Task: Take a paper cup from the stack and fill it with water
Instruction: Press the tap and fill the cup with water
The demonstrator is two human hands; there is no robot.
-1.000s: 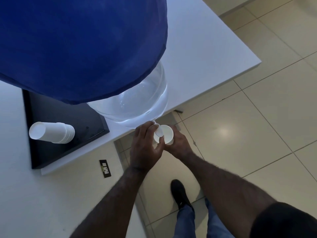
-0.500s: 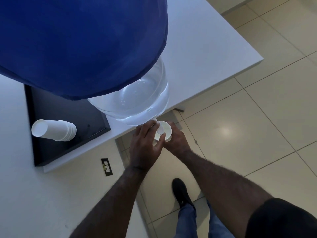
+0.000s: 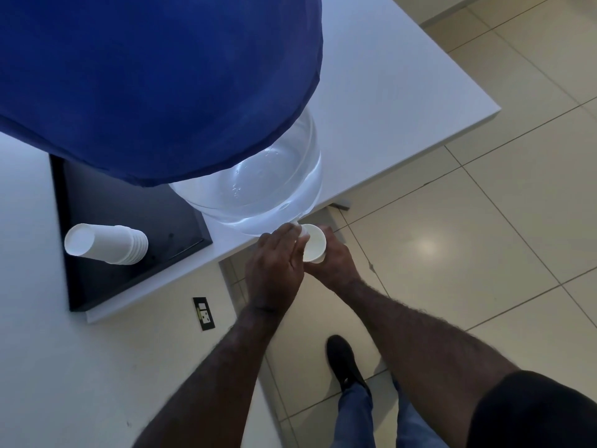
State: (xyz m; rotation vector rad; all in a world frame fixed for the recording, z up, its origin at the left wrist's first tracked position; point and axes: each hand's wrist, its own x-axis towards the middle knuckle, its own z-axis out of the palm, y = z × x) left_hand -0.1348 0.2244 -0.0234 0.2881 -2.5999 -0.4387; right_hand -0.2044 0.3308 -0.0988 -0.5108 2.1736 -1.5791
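- Our right hand (image 3: 336, 257) has its grip wrapped around one paper cup (image 3: 314, 243), held from below and behind.
- The cup stands almost upright, with its open mouth facing up at us. Its long axis runs up and down.
- Our left hand (image 3: 274, 266) is just beside the cup, on its left side. The fingers (image 3: 284, 232) reach up to a small white tap (image 3: 302, 231) at the bottom of the big water bottle (image 3: 258, 189).
- We cannot tell if the left grip is pressing the tap or just touching it, because the hand hides it.
- The tap sits right above the near-left rim of the cup, so the cup's mouth is under it. That is the thing that counts next: the water has to fall straight down into the cup.
- We cannot see any water in the cup, so we think the filling has not got far.
- The stack of paper cups (image 3: 106, 244) lies on its side on a black tray (image 3: 129, 205) on the worktop (image 3: 387, 92), well apart to the left of both grips.
- A blue cover (image 3: 145, 76) hangs over the bottle above our hands.
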